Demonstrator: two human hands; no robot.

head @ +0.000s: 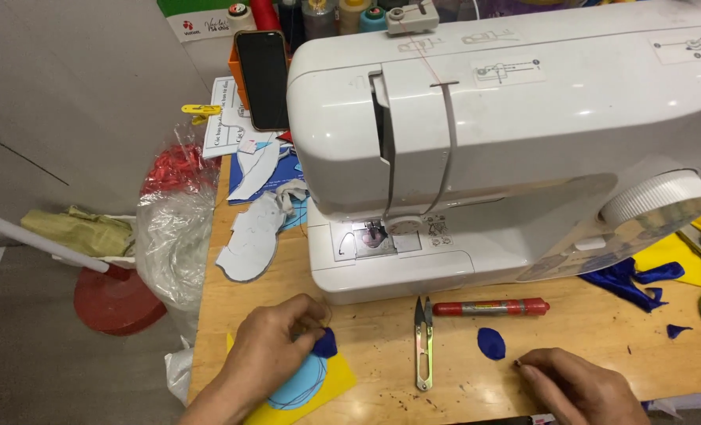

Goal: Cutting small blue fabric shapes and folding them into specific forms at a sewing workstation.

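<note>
My left hand [275, 346] presses a small dark blue fabric piece [326, 343] onto a light blue round patch [299, 389] that lies on yellow fabric [331, 386], near the table's front left. My right hand [575, 386] rests on the wooden table [366, 323] at the front right, its fingers pinched together; what they hold is too small to see. A dark blue oval scrap [491, 343] lies just left of that hand. Thread snips [423, 342] and a red marker [492, 307] lie between the hands, in front of the white sewing machine [508, 134].
Paper pattern pieces [252, 236] and blue fabric lie left of the machine. A black phone [262, 79] stands in an orange holder, with thread spools behind it. Dark blue fabric [630, 279], yellow cloth and scissors sit at the right. A plastic bag [173, 236] hangs off the table's left edge.
</note>
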